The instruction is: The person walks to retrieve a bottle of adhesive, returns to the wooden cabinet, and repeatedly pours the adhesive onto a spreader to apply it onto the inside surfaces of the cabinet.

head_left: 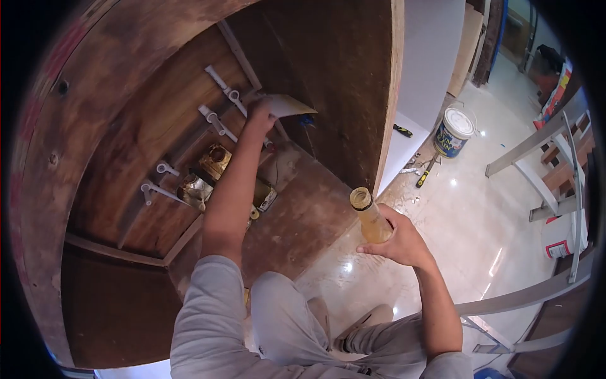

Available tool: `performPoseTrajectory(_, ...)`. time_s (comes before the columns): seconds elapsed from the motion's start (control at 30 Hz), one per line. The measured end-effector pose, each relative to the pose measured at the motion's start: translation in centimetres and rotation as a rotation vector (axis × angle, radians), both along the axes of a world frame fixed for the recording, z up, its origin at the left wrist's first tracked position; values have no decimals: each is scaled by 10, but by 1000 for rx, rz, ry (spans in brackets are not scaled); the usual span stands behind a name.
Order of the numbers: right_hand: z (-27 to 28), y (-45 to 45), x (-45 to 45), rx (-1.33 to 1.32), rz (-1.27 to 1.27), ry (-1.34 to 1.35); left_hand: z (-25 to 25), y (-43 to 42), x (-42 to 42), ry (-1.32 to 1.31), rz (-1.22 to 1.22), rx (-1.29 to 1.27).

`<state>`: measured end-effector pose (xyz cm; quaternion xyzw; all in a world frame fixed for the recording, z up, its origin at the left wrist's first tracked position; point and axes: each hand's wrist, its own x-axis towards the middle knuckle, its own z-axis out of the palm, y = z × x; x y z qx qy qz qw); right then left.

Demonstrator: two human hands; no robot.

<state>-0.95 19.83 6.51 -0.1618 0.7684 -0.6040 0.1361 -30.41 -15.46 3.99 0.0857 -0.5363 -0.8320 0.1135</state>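
Note:
My right hand (404,237) is wrapped around a clear, open-mouthed bottle (374,222) with yellowish contents, held upright but leaning a little, above the pale floor. My left hand (260,115) reaches deep into a brown wooden cabinet, its fingers closed near the back corner. Whatever they hold is hidden. Just beside the fingers is a pale, yellowish sheet-like piece (289,105), with a small blue thing (307,119) at its end. White pipe fittings (218,123) stick out of the cabinet's back wall near that hand.
Metal cans (216,159) stand inside the cabinet under my left arm. A paint bucket (454,131) and a yellow-black handled tool (424,178) sit on the floor to the right. A metal ladder (524,170) lies farther right, by a white bucket (563,235).

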Motion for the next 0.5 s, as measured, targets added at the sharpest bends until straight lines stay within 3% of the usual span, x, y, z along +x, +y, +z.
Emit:
performPoseTrajectory(0.1,1,5,0,30,4,12,51,21,-5,-77,3,-24)
performPoseTrajectory(0.2,-5,5,-1,40,18,-12,131,18,-1,33,-117,-310)
performPoseTrajectory(0.3,-11,2,1,53,32,-33,179,-26,-10,113,-177,-609)
performPoseTrajectory(0.4,-10,-4,2,75,36,-32,196,-81,-23,171,-183,-648)
performPoseTrajectory(0.5,-6,-8,2,104,37,-51,173,-128,-34,200,-185,-426)
